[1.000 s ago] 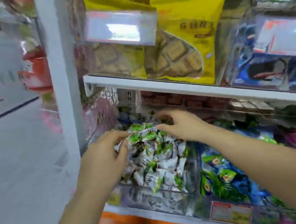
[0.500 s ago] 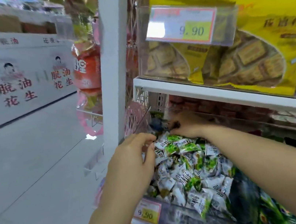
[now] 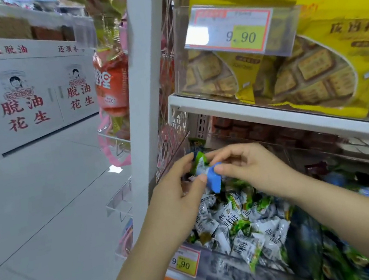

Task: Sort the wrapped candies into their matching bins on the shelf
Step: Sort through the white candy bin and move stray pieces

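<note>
Aisle: grey floor on the left, with a white display lettered in red on its far side; an orange bag hangs beside the white post.
Top shelf: yellow biscuit bags stand behind a clear front, and the upper tag reads 9.90.
Bin: clear-walled, on the lower shelf just right of the post, heaped with a pile of green-and-white wrapped sweets; the lower tag sits at its left front corner (also 9.90).
Left hand: raised over the back of the bin, with the forefinger and thumb curled to pinch a green candy; the other fingers cannot be seen.
Right hand: level with the left, thumb and forefinger pinching the top of a blue candy, the remaining fingers loosely bent behind.
Blue candy: in the air above the pile, between the two hands and touching the green candy; the left thumb tip lies against its edge.
Next bin: to the right, holding blurred green and blue wrappers.
</note>
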A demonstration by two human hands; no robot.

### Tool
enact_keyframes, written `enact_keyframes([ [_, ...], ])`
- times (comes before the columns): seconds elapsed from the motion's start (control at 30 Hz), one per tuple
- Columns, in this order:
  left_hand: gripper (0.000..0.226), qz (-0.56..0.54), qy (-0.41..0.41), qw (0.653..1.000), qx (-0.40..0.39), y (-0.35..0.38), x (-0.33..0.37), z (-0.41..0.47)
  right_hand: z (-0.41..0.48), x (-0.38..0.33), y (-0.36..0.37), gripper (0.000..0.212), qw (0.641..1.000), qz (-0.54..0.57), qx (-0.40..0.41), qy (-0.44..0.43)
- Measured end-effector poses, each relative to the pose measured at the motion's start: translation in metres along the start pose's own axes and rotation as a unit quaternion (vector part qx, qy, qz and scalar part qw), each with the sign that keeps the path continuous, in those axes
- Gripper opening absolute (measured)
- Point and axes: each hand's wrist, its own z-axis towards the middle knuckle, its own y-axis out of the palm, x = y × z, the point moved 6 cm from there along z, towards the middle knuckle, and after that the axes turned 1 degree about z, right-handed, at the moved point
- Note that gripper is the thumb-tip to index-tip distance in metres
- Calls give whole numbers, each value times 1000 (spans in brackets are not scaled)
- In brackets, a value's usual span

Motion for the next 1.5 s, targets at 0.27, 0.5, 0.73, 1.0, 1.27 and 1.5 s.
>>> enact_keyframes([
  [0.27, 24, -95, -46, 994, 0, 1, -6, 5, -4, -1, 2, 10, 999, 31, -35, 1],
  [0.5, 24, 6, -69, 997, -31, 16, -19, 7, 52, 40, -16, 32, 991, -116, 10, 60],
  [0.73, 29, 63, -73, 995, -12, 12, -20, 9, 110, 79, -12, 58, 951, -304, -3, 62],
  [1.0, 38, 95, -54, 994, -17, 18, -17, 10, 127, 93, -3, 66, 902, -426, -18, 63],
  [1.27, 39, 111, -45, 993, -3, 19, -16, 9, 128, 88, -3, 50, 936, -346, 29, 61],
  [1.5, 36, 105, -39, 994, 11, 16, -14, 9, 102, 59, -20, 15, 951, -297, 87, 26],
])
